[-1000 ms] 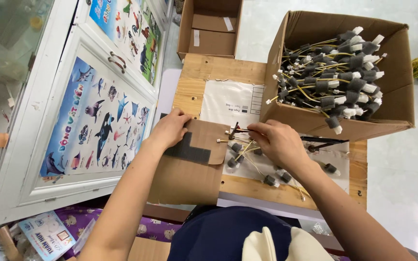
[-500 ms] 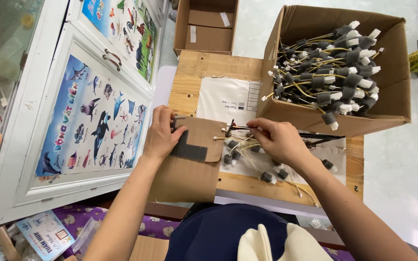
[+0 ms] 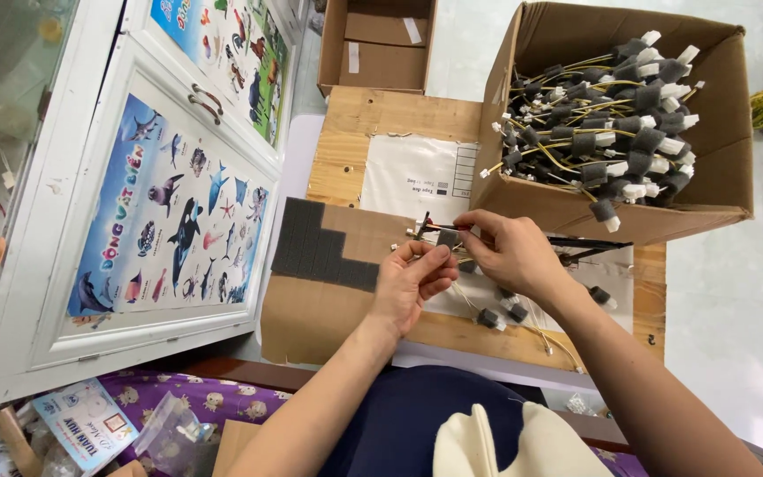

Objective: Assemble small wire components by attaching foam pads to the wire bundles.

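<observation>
Both hands meet just below the big box [image 3: 576, 212]: left hand [image 3: 412, 283] pinches a foam piece [image 3: 448, 238], right hand [image 3: 509, 252] seemingly grips wires [image 3: 434, 228].

A box of wired connectors [image 3: 607, 141] stands behind the hands, a cardboard sheet [image 3: 320, 283] to their left.

The matt brown corrugated cardboard sheet [image 3: 328, 300] carries dark grey foam pads [image 3: 315, 247], soft and dull. Under it lies a pale, raw plywood board [image 3: 381, 124] with a white paper sheet [image 3: 408, 172]. Beyond the sheet, the cardboard box [image 3: 708, 177] holds foam-wrapped, yellow plastic-coated wires [image 3: 607, 132].
</observation>
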